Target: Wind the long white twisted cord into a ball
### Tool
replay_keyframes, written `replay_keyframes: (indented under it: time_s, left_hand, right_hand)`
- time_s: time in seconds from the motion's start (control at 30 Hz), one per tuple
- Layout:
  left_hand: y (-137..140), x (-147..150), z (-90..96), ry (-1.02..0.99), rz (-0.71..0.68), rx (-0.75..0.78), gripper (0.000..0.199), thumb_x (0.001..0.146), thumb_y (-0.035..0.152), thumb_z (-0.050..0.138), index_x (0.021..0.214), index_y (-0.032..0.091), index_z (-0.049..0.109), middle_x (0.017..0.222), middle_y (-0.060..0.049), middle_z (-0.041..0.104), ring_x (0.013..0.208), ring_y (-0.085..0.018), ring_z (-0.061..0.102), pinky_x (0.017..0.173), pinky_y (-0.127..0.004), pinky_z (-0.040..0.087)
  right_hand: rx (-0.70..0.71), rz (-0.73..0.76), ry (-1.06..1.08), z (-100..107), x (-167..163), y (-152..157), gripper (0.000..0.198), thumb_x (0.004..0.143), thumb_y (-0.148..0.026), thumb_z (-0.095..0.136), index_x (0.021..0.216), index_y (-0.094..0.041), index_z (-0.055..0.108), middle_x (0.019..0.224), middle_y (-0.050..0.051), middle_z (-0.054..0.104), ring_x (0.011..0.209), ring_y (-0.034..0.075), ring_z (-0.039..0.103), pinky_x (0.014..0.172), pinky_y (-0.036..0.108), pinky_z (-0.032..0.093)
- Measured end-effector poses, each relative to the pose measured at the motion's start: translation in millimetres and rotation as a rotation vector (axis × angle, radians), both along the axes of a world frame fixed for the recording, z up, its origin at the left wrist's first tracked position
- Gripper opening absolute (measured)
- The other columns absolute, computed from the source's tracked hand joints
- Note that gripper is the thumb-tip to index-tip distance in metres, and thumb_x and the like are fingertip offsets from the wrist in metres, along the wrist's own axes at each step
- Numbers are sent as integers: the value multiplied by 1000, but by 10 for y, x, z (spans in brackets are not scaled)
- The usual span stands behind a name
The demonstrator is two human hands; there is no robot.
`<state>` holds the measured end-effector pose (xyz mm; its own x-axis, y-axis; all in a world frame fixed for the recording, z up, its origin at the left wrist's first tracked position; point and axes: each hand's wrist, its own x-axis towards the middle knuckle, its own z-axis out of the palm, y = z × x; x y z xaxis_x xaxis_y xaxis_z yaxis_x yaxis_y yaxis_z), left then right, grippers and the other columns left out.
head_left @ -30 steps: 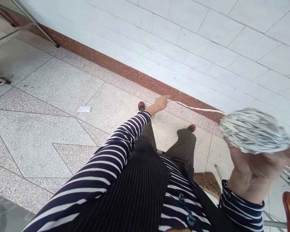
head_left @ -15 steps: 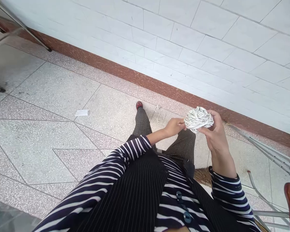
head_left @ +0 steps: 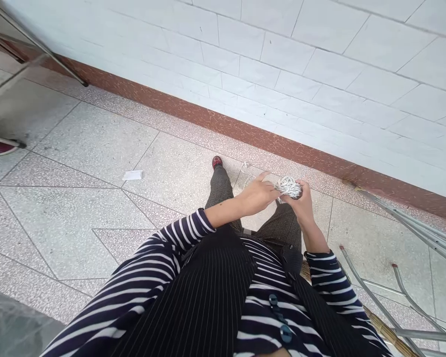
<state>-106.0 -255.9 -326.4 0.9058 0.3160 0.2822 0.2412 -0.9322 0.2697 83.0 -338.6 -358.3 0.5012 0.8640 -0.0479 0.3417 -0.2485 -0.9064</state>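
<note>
Cupping a white cord ball (head_left: 289,187) in curled fingers (head_left: 306,187), the right hand (head_left: 301,202) supports it; the left hand (head_left: 257,196), half-open, touches its side, grip unclear.

Lighting: bright, cool, diffuse; source out of view. Wall (head_left: 193,74): pale, tile joints washing out leftward. Floor (head_left: 72,148): mostly evenly lit, greyer at far left. Hands (head_left: 258,196): detail slightly soft. Distortion: wide-angle, striped sleeves (head_left: 134,277) stretching toward the lower edge. Upper right corner: darkened.
</note>
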Motion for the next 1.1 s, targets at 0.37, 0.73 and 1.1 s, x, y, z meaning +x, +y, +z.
replay_keyframes:
  time_s: [0.37,0.73,1.1]
  left_hand:
    - [266,102,-35,-5,-8,101,25,98,14,44,94,22,68,86,0,68,106,-17,58,125,-50,14]
    - [236,27,-545,-120,182,-471,22,99,24,50,96,18,71,100,-4,74,99,-17,67,118,-45,25]
    - [-182,15,-754,-142,232,-1047,26,93,18,51,99,13,76,96,-4,76,92,-19,68,83,-23,47]
  right_hand:
    - [-159,108,685,-2,-248,-230,61,55,-26,76,110,-29,52,96,-2,60,81,19,57,68,31,49]
    - [-68,241,842,81,-348,-439,59,60,-31,78,113,-31,52,108,1,64,99,26,61,85,39,51]
    - [-194,527,496,313,-302,-587,101,68,-29,79,153,-36,25,141,4,47,126,29,49,110,45,34]
